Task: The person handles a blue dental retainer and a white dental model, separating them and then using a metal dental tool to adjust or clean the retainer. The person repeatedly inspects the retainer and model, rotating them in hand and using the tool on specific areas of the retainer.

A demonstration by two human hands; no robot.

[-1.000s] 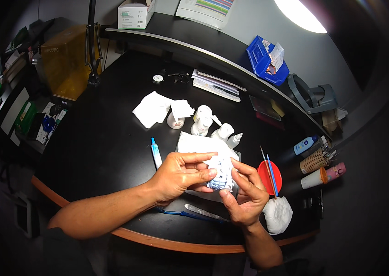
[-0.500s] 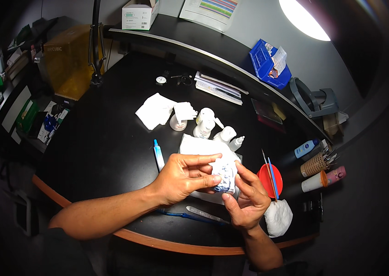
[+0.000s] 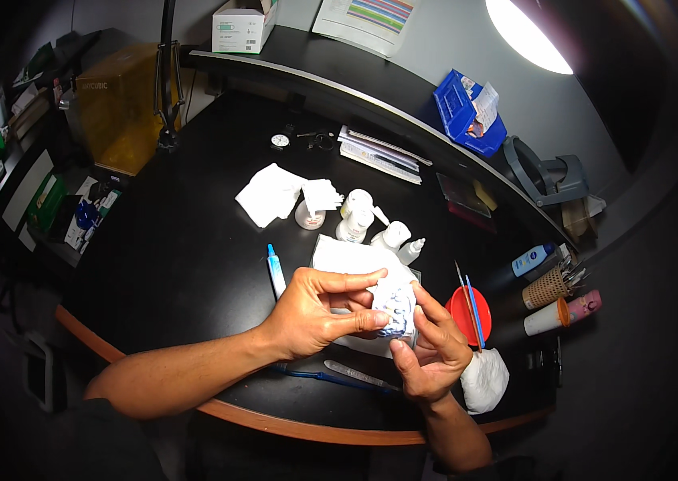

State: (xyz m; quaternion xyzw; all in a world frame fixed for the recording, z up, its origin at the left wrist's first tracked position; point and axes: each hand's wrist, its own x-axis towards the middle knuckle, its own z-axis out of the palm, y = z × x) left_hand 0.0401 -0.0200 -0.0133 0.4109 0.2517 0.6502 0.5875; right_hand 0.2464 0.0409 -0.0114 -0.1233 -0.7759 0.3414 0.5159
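Left grip [image 3: 307, 317] pinched, right grip [image 3: 437, 355] curled opposite, forearms [image 3: 194, 366] bare

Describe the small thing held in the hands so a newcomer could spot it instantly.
Find the black desk, then the left hand and right hand above it. Between them they hold a small, lumpy white piece. Blue patches set it apart from the plain white sheet just beyond.

Between our left hand [image 3: 307, 314] and right hand [image 3: 433, 359] sits a lump [image 3: 395, 305] — bottles [image 3: 354, 224] behind it, a tube [image 3: 276, 274] to the left, a bowl [image 3: 457, 313] to the right with sticks [image 3: 474, 306] across it.
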